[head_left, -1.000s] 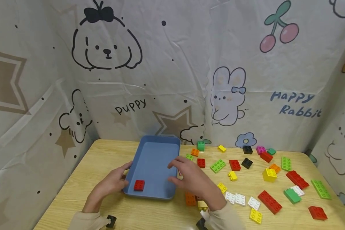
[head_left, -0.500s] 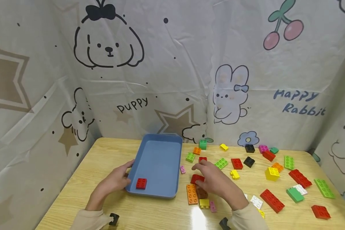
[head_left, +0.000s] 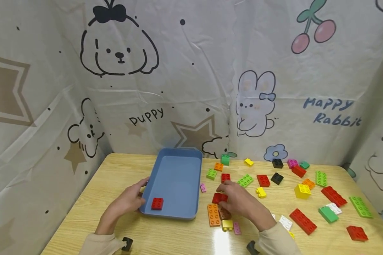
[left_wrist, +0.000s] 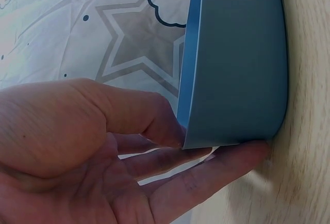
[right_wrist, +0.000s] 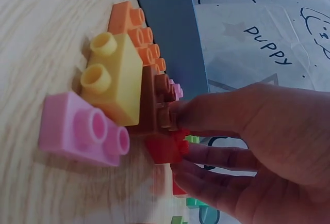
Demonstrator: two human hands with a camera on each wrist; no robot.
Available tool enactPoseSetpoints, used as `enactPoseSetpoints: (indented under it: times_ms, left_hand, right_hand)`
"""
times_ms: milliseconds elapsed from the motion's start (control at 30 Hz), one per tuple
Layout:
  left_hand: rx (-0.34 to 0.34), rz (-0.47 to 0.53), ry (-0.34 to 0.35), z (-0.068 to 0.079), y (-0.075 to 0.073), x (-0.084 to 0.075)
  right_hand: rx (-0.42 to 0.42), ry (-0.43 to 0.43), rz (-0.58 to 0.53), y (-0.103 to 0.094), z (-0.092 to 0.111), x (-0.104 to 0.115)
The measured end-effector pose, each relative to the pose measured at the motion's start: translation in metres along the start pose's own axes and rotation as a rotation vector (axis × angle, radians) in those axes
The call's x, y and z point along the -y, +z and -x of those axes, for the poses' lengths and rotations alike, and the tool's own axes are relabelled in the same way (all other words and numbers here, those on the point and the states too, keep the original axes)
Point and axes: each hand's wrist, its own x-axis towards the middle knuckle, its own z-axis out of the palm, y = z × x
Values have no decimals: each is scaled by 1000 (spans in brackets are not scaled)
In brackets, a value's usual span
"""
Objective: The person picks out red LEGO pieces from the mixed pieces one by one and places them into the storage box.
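Observation:
My left hand point(head_left: 129, 199) rests against the outside of a blue tray point(head_left: 169, 216) at its near left corner. In the left wrist view the thumb is at the tray's rim and a long finger lies along its wall. One red brick point(head_left: 157, 203) lies inside the tray. To the right, my right hand point(head_left: 240, 200) pinches a red, curved-topped brick point(head_left: 219, 198) between thumb and fingers. Beside it sit a brown brick point(right_wrist: 149, 102), an orange brick point(head_left: 214, 215), a yellow brick point(right_wrist: 112, 79) and a small pink brick point(right_wrist: 77, 128).
Several other bricks are scattered over the wooden table point(head_left: 108, 184)'s right half, such as a yellow one point(head_left: 302, 191), a long red one point(head_left: 303, 221) and a green one point(head_left: 328, 214). A printed cloth point(head_left: 191, 88) hangs behind the table.
My right hand has moved from over the tray rightward to the red curved brick, and its fingers have closed in around it. The left hand has stayed at the tray.

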Motion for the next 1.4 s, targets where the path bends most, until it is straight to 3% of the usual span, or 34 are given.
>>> enactPoseSetpoints:
  times_ms: [300, 800, 1133, 1400]
  left_hand:
    - [14, 23, 23, -1, 2, -1]
    - [13, 33, 10, 0, 3, -2]
    - [9, 37, -14, 0, 2, 1]
    - [16, 46, -20, -2, 2, 1]
  right_hand:
    - [-13, -52, -38, 2, 1, -6]
    - [-75, -25, 5, -6, 8, -4]
    - [-139, -143, 0, -15, 2, 16]
    - [-87, -147, -34, -16, -12, 43]
